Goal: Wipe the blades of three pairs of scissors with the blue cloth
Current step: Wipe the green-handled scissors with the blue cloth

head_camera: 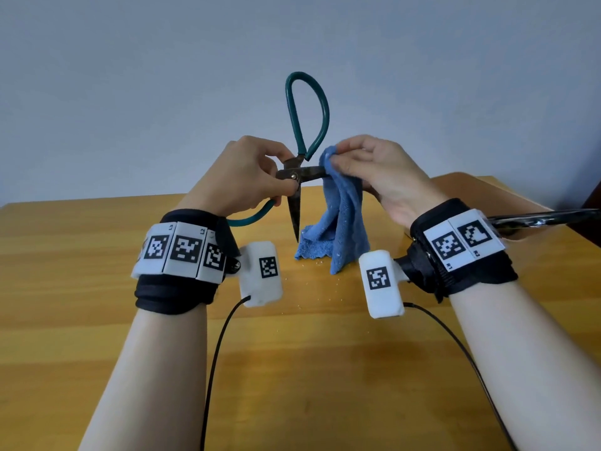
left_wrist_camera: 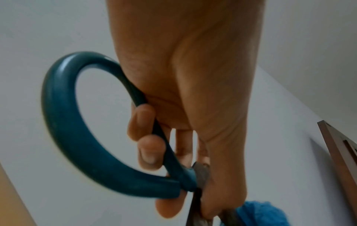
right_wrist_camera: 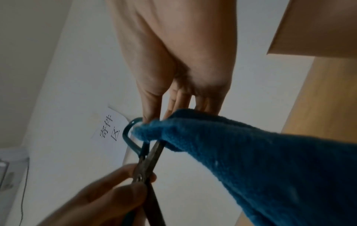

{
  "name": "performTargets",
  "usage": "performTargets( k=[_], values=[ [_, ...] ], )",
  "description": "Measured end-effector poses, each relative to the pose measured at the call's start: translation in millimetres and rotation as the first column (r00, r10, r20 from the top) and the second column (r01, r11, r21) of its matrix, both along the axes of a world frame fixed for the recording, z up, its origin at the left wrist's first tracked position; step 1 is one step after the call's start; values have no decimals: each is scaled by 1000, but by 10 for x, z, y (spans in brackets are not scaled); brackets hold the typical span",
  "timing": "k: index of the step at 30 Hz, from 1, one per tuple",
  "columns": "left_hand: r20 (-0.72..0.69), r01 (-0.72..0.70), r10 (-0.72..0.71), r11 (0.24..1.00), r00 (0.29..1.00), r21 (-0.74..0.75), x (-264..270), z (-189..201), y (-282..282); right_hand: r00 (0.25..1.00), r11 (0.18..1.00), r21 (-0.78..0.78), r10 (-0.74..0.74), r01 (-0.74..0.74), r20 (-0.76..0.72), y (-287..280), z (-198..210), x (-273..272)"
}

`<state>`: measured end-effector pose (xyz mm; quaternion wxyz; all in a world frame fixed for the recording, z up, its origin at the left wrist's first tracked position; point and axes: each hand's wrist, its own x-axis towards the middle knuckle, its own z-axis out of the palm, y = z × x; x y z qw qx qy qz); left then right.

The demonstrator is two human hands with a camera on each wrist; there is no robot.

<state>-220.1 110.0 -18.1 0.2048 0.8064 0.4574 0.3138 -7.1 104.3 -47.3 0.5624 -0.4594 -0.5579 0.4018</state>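
Observation:
Green-handled scissors are held up above the table, spread wide: one dark blade points down, the other points right. My left hand grips them at the pivot and lower handle loop. My right hand pinches the blue cloth around the horizontal blade; the cloth's lower end trails on the table. The blade's tip is hidden inside the cloth.
The wooden table has small crumbs near the cloth. Another pair of scissors with a shiny blade lies at the right, partly behind my right wrist. A grey wall rises behind. Black cables run from the wrist cameras.

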Motion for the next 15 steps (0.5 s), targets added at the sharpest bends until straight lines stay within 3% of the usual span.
performTargets(
  k=[5, 15],
  values=[
    [-70, 17, -18, 1000, 997, -9, 106, -37, -19, 971, 997, -24, 76, -73, 228, -19, -112, -118],
    [-74, 20, -23, 999, 997, -31, 9, -45, 2, 971, 995, -59, 86, -75, 225, 2, -84, -82]
  ],
)
